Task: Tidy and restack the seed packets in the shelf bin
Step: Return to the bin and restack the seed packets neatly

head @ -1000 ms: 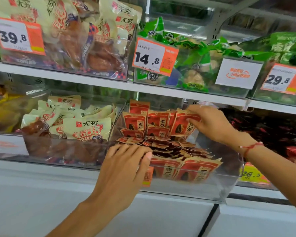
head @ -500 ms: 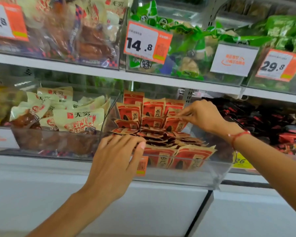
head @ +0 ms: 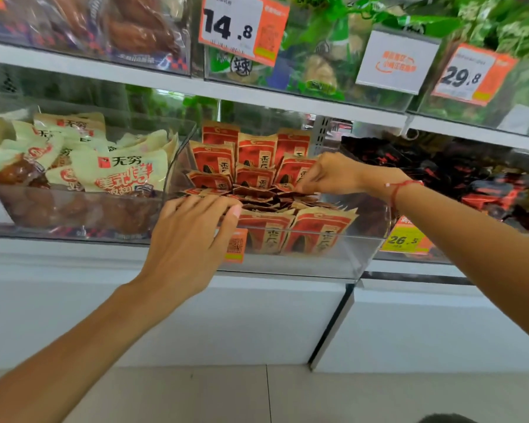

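The seed packets (head: 258, 178) fill a clear plastic bin (head: 318, 264) on the middle shelf, between a bin of pale yellow snack bags (head: 119, 172) on the left and a bin of dark red and black bags (head: 440, 169) on the right. At the far end of the bin the red and tan packets stand upright in rows; in the middle they lie flat and jumbled; two more stand against the near wall.

The left hand (head: 190, 239) reaches up over the near left corner of the bin, its fingers straight and close together, resting on the flat packets there, with the thumb down along the front wall. It grips nothing.

The right hand (head: 333, 174) comes in from the right, above the middle of the pile. Its fingers are curled downward and their tips meet the packets at the right of the pile; they appear to pinch one, though the exact packet cannot be told. A red string bracelet (head: 399, 187) circles that wrist.

Price tags reading 14.8 (head: 242, 27) and 29.8 (head: 471, 76) hang on the shelf above.
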{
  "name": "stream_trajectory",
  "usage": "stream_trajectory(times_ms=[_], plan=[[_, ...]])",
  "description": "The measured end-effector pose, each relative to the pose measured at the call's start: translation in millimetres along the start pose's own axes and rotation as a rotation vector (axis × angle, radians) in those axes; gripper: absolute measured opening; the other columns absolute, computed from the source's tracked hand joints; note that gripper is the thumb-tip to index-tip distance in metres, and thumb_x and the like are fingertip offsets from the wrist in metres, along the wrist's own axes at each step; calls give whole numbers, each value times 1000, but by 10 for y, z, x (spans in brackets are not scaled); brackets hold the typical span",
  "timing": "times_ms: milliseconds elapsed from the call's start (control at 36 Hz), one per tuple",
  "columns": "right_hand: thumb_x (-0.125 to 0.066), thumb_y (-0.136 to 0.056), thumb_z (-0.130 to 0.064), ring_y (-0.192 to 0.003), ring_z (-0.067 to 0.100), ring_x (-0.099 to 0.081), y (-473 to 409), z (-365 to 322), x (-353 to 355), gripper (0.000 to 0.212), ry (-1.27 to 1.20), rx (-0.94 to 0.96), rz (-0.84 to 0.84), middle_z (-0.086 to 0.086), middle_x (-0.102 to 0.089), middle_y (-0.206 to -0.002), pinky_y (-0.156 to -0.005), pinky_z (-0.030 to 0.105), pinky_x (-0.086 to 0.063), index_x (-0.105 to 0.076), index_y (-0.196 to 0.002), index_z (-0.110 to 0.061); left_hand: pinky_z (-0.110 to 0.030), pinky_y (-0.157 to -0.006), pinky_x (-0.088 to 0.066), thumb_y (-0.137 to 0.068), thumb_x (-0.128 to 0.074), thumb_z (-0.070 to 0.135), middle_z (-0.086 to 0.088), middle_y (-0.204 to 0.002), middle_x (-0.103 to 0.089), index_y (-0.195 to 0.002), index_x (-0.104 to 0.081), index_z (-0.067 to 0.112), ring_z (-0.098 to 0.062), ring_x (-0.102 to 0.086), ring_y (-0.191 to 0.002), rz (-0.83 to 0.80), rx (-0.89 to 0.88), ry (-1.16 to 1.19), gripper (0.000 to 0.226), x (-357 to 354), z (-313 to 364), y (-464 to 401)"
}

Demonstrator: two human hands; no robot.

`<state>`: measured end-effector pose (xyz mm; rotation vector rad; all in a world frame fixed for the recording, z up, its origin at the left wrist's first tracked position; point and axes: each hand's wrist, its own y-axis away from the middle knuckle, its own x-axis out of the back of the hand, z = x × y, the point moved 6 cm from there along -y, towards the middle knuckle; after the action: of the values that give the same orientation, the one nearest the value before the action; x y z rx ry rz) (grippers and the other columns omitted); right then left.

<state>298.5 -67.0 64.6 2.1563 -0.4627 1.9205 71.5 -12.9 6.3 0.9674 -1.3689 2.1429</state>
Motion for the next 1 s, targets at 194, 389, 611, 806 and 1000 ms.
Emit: stream_trajectory(times_ms=[194,389,611,806,1000], plan=[[-58,-91,-33,-102,27,-64,-66,119,275,31,149,-72,414,7,-70,-111,-82,37,-50,-67,-117,-19,-23,-84,-23,-99,-18,42,14,-107,-65,-111,-61,29,-13,-59,-101,-8,2,8,46,-22,-24,27],[-54,-92,-31,-112,34,-57,-354,203,37,36,227,-155,194,9,-62,-125,-92,44,-48,-57,-127,-21,-22,-85,-22,-99,-16,44,20,-107,-63,-113,-61,33,-8,-57,-101,-1,14,21,48,-39,-38,26],[-62,-88,-23,-82,27,-66,-247,76,202,12,366,-49,468,1,-73,-91,-68,39,-54,-74,-88,-23,-21,-87,-22,-97,-12,47,21,-108,-62,-112,-61,35,-5,-56,-103,1,20,36,52,-31,-30,20],[-62,-89,-23,-70,28,-67,282,-103,463,12,381,205,826,2,-73,-77,-53,26,-43,-74,-90,-19,-20,-92,-24,-99,-19,46,19,-110,-63,-113,-61,32,-5,-58,-105,17,8,54,46,-11,-36,1],[-58,-92,-21,-83,27,-63,888,-394,634,16,264,306,1097,5,-71,-88,-74,35,-46,-71,-96,-11,-27,-90,-40,-98,-24,48,16,-98,-66,-103,-65,29,-10,-62,-93,55,-1,-23,45,81,-82,48]])
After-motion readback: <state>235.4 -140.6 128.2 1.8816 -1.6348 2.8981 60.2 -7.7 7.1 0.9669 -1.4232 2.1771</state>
